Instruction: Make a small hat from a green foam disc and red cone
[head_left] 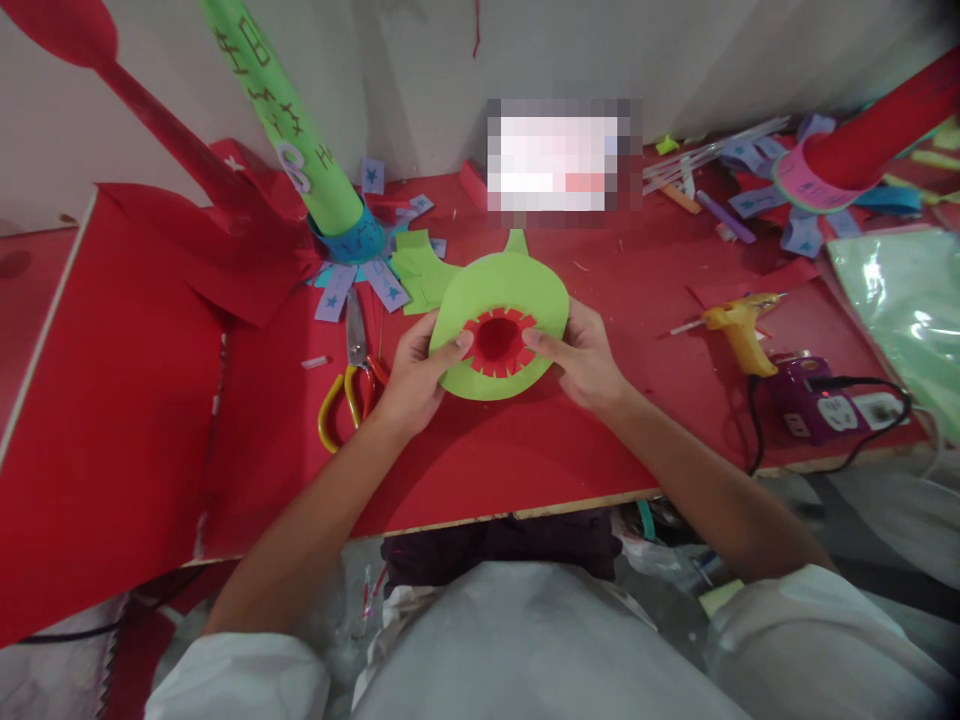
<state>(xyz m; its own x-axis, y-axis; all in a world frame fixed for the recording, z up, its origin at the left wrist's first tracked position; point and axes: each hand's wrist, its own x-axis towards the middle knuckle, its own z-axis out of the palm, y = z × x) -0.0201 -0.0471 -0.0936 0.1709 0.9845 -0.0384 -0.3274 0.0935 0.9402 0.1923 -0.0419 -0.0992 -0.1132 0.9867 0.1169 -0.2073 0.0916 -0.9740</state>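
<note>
Between my two hands is a light green paper disc [501,278] with a round hole at its middle. Short red tabs [486,362] ring that hole and lie folded outward onto the green. My left hand [420,370] grips the left side, its thumb pressed on the tabs. On the opposite side my right hand [589,358] holds the edge, thumb also on the red tabs. The other fingers of both hands are mostly hidden beneath the disc. Cut green paper [424,270] lies just behind it. Scissors with yellow handles [334,412] rest by my left hand.
A green paper tube [300,140] in a blue collar stands back left, near a red panel [112,400]. At right lie a yellow glue gun [742,325], a purple power socket [817,405] with cables, and a clear plastic packet [900,300]. A red tube [892,130] leans in from the right.
</note>
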